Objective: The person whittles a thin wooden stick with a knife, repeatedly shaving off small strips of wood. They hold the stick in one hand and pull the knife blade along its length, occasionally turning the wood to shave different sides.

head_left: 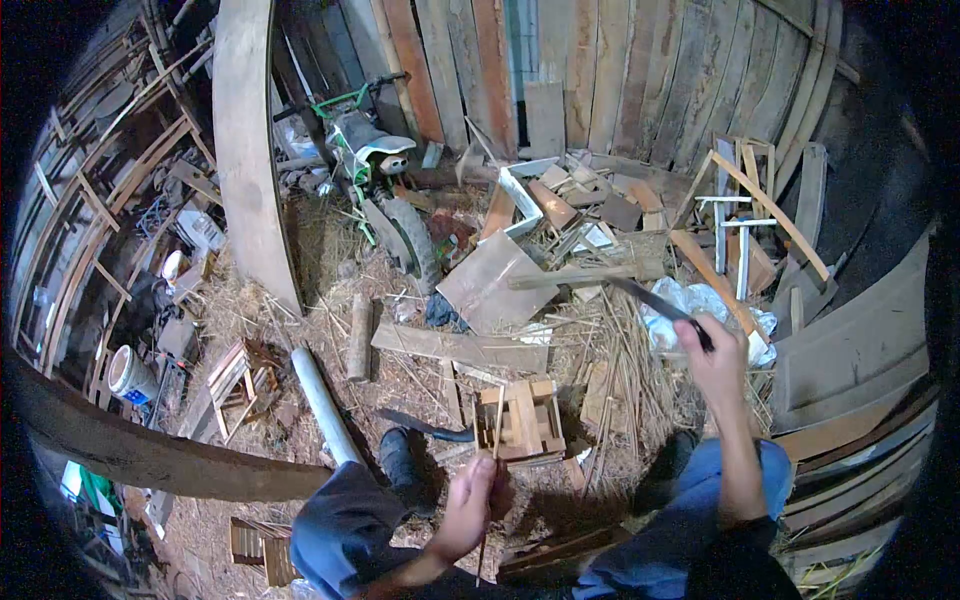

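My left hand is closed around a thin wooden stick, which stands nearly upright between my knees. Its lower end pokes out below my fist. Off to the right, my right hand grips a knife by its dark handle, the long blade pointing up and left. Blade and stick are well apart. Just beyond my left hand sits a small slatted wooden piece on the ground. A dark curved blade-like tool lies left of it. Loose thin sticks are heaped below the knife.
Wood scraps and a brown board lie ahead. A green bicycle frame leans near the plank wall. On the left are a pale pole, a white bucket and a thick beam. Straw covers the ground.
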`<control>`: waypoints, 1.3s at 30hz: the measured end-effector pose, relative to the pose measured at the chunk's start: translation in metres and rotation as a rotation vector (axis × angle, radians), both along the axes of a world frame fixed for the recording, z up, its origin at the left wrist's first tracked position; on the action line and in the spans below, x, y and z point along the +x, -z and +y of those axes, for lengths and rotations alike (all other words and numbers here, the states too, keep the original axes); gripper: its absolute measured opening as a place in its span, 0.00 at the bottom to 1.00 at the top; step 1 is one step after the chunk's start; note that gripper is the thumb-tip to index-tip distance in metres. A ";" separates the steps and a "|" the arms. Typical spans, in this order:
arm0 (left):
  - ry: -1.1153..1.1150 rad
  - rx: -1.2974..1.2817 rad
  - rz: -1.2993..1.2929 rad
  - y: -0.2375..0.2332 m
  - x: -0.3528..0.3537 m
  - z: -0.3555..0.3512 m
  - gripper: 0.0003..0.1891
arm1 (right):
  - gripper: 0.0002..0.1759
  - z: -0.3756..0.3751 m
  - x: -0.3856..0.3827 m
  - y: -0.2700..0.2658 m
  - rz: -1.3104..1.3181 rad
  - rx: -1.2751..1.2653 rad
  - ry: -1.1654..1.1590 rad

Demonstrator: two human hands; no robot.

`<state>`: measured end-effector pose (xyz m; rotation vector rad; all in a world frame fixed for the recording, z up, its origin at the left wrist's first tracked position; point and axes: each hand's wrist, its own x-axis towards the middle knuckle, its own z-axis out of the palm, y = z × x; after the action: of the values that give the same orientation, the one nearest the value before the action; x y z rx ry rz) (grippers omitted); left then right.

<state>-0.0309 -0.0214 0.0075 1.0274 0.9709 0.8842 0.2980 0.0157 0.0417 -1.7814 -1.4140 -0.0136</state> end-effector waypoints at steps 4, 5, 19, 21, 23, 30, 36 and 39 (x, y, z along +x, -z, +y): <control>0.092 -0.012 -0.131 0.000 0.005 0.018 0.15 | 0.17 -0.016 -0.041 0.010 -0.194 0.046 -0.224; 0.091 -0.010 -0.127 0.001 0.009 0.024 0.15 | 0.17 -0.013 -0.053 0.009 -0.190 0.049 -0.225; -0.395 -0.020 -0.745 0.003 0.020 0.071 0.06 | 0.18 -0.025 -0.142 0.036 0.934 -0.441 -0.798; -0.414 -0.027 -0.742 0.001 0.020 0.072 0.07 | 0.13 -0.026 -0.139 0.038 0.751 -0.470 -0.788; -0.439 0.015 -0.771 0.000 0.015 0.076 0.08 | 0.12 -0.025 -0.133 0.039 0.720 -0.547 -0.801; -0.307 0.095 -0.327 0.003 0.029 0.059 0.10 | 0.10 -0.024 -0.140 0.044 0.978 -0.301 -0.723; -0.136 0.152 -0.200 0.014 0.038 0.051 0.09 | 0.09 -0.025 -0.134 0.029 1.073 -0.446 -0.651; -0.274 0.208 -0.152 0.010 0.026 0.062 0.08 | 0.09 -0.024 -0.132 0.037 1.025 -0.484 -0.737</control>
<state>-0.0053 0.0403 -0.0022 0.9983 0.9172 1.2942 0.1656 -0.0079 0.0047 -1.1402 -1.2039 1.4981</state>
